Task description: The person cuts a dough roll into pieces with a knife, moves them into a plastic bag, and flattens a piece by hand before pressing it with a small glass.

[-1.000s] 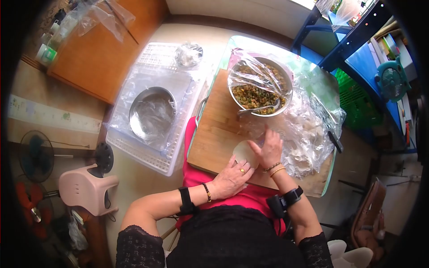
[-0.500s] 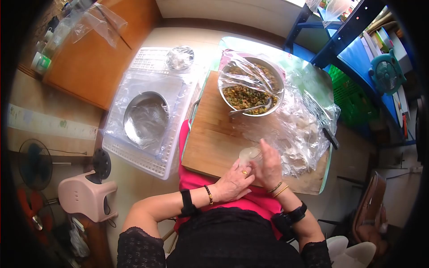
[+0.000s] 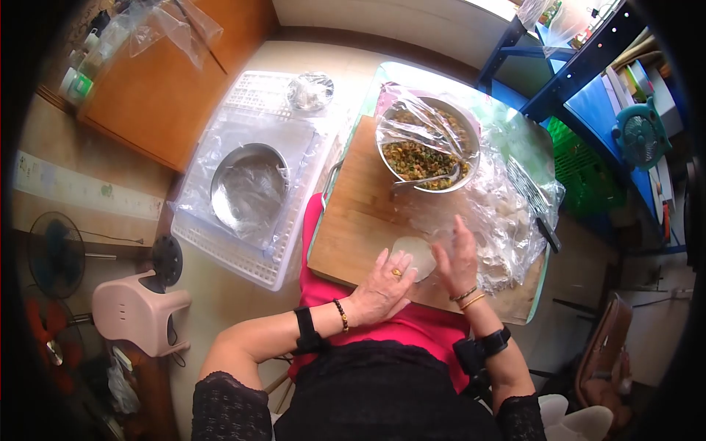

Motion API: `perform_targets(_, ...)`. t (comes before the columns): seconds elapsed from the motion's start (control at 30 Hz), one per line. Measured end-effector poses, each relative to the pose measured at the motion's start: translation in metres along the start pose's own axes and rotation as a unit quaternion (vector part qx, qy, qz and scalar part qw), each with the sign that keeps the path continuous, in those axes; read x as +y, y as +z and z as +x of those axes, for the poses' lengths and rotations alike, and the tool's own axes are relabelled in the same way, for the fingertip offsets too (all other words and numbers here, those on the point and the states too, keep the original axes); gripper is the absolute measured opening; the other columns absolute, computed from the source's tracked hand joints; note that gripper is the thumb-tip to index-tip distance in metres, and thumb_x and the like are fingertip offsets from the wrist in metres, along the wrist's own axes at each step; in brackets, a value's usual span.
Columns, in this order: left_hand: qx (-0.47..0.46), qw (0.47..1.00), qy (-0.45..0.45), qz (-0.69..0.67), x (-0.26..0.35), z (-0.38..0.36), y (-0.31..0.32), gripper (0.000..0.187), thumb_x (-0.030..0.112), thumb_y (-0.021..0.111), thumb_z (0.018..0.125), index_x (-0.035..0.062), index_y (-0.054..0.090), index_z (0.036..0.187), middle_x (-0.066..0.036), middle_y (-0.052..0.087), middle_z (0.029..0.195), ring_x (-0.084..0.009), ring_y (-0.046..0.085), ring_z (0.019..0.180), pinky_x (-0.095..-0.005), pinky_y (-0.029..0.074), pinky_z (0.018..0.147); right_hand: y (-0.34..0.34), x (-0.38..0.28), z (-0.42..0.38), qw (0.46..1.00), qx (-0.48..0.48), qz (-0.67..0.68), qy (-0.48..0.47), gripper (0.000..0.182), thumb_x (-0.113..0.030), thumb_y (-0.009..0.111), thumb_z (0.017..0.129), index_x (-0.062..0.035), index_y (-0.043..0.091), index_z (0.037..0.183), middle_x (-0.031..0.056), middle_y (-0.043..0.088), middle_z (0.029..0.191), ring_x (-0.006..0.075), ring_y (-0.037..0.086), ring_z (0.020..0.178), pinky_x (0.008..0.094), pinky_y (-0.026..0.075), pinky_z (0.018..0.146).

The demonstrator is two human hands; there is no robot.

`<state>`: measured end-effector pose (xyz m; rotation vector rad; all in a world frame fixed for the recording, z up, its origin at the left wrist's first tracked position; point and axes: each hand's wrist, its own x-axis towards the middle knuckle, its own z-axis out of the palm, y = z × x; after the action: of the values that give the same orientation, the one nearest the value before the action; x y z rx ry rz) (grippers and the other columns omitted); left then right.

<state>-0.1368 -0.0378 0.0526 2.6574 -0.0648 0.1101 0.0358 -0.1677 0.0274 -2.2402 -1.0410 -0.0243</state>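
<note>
A thin, pale round wrapper (image 3: 415, 257) lies on the wooden board (image 3: 353, 191) near its front edge. My left hand (image 3: 382, 289) rests at the wrapper's left side, its extended fingers touching the wrapper's edge. Just right of the wrapper, my right hand (image 3: 460, 259) is raised with thumb and fingers apart and holds nothing. Beyond the hands stands a metal bowl of chopped filling (image 3: 423, 160), partly under clear plastic, with a spoon (image 3: 441, 178) in it. Pale pieces under plastic film (image 3: 496, 235) lie to the right of my right hand.
An empty-looking metal bowl (image 3: 250, 187) sits on a plastic-covered white rack (image 3: 213, 246) at the left. A black-handled slotted tool (image 3: 546, 234) lies on the plastic at the right. A pink stool (image 3: 136, 312) stands lower left, a teal fan (image 3: 641, 134) at upper right.
My hands have moved apart, and the wrapper now lies flat on the board with more of it showing. My right hand has opened wider. The whole view has shifted slightly.
</note>
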Motion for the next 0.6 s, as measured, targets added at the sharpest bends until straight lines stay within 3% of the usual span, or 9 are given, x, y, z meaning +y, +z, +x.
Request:
perform_targets(0.07, -0.022, 1.0, -0.005, 0.013, -0.005, -0.003, 0.002, 0.06, 0.031, 0.068, 0.082, -0.0002, 0.048, 0.129, -0.02, 0.045, 0.133, -0.0338, 0.04, 0.131, -0.0563, 0.024, 0.112, 0.008, -0.02, -0.008, 0.998, 0.014, 0.008, -0.062, 0.073, -0.031, 0.071, 0.082, -0.0045, 0.039, 0.141, 0.0189, 0.055, 0.116, 0.0342, 0.055, 0.103, 0.0443, 0.044, 0.088)
perform_targets(0.13, -0.046, 0.999, -0.008, 0.027, -0.009, -0.005, 0.004, 0.061, 0.032, 0.068, 0.082, -0.0008, 0.047, 0.129, -0.02, 0.046, 0.133, -0.0339, 0.04, 0.13, -0.0564, 0.024, 0.112, 0.013, -0.03, -0.016, 0.984, -0.071, -0.133, -0.094, 0.074, -0.029, 0.071, 0.081, -0.0038, 0.038, 0.142, 0.0198, 0.054, 0.118, 0.0347, 0.055, 0.104, 0.0435, 0.044, 0.087)
perform_targets(0.2, -0.032, 0.999, -0.01, 0.018, -0.013, -0.006, 0.004, 0.062, 0.034, 0.068, 0.082, -0.0006, 0.047, 0.129, -0.019, 0.046, 0.132, -0.0331, 0.04, 0.13, -0.0572, 0.023, 0.112, 0.021, -0.012, -0.008, 0.989, -0.044, -0.118, -0.073, 0.076, -0.031, 0.073, 0.08, -0.0037, 0.038, 0.141, 0.0195, 0.056, 0.116, 0.0343, 0.055, 0.104, 0.0428, 0.044, 0.087)
perform_targets(0.27, -0.019, 0.999, -0.017, 0.022, -0.016, 0.001, 0.0, 0.063, 0.035, 0.069, 0.081, -0.0009, 0.047, 0.129, -0.019, 0.047, 0.131, -0.0343, 0.04, 0.129, -0.0578, 0.024, 0.111, 0.017, 0.006, 0.005, 0.999, -0.026, -0.004, 0.046, 0.077, -0.032, 0.075, 0.078, -0.0043, 0.039, 0.14, 0.019, 0.057, 0.114, 0.034, 0.056, 0.103, 0.0431, 0.045, 0.086)
perform_targets(0.33, -0.036, 0.994, -0.103, 0.0, -0.014, 0.011, -0.006, 0.064, 0.036, 0.069, 0.081, -0.0009, 0.048, 0.128, -0.019, 0.047, 0.131, -0.0366, 0.04, 0.129, -0.0581, 0.025, 0.11, 0.01, 0.019, 0.01, 0.997, 0.0, 0.043, 0.061, 0.075, -0.029, 0.076, 0.078, -0.0044, 0.04, 0.139, 0.0182, 0.058, 0.113, 0.0339, 0.056, 0.101, 0.0428, 0.046, 0.086)
perform_targets(0.43, -0.068, 0.99, -0.116, 0.044, -0.013, 0.029, -0.007, 0.064, 0.036, 0.07, 0.08, 0.0006, 0.048, 0.128, -0.02, 0.046, 0.131, -0.0386, 0.039, 0.129, -0.0573, 0.026, 0.11, -0.009, 0.029, 0.003, 0.986, -0.016, 0.099, 0.135, 0.073, -0.022, 0.076, 0.078, -0.0032, 0.04, 0.14, 0.0182, 0.057, 0.115, 0.0344, 0.055, 0.1, 0.0419, 0.046, 0.089)
perform_targets(0.53, -0.04, 0.999, 0.032, -0.004, -0.014, 0.03, 0.019, 0.059, 0.033, 0.07, 0.081, 0.0029, 0.05, 0.127, -0.02, 0.045, 0.132, -0.0378, 0.039, 0.13, -0.0566, 0.027, 0.11, -0.026, 0.027, -0.001, 0.994, -0.034, 0.066, 0.083, 0.075, -0.02, 0.075, 0.079, -0.003, 0.038, 0.142, 0.0196, 0.056, 0.117, 0.0356, 0.054, 0.105, 0.0423, 0.045, 0.091)
perform_targets(0.57, -0.044, 0.998, 0.036, -0.005, -0.01, 0.029, 0.02, 0.059, 0.033, 0.07, 0.081, 0.0029, 0.05, 0.127, -0.02, 0.045, 0.132, -0.0378, 0.039, 0.13, -0.0566, 0.027, 0.11, -0.031, 0.024, -0.003, 0.993, -0.032, 0.064, 0.088, 0.075, -0.02, 0.075, 0.079, -0.003, 0.038, 0.142, 0.0196, 0.056, 0.117, 0.0356, 0.054, 0.105, 0.0423, 0.045, 0.091)
perform_targets(0.6, -0.035, 0.996, 0.077, -0.017, -0.005, 0.028, 0.02, 0.056, 0.031, 0.069, 0.081, 0.0034, 0.05, 0.126, -0.02, 0.045, 0.131, -0.0377, 0.039, 0.13, -0.0562, 0.027, 0.111, -0.036, 0.02, -0.003, 0.997, -0.042, 0.053, 0.031, 0.075, -0.018, 0.074, 0.078, -0.003, 0.038, 0.142, 0.0195, 0.056, 0.12, 0.0357, 0.053, 0.107, 0.0426, 0.043, 0.092)
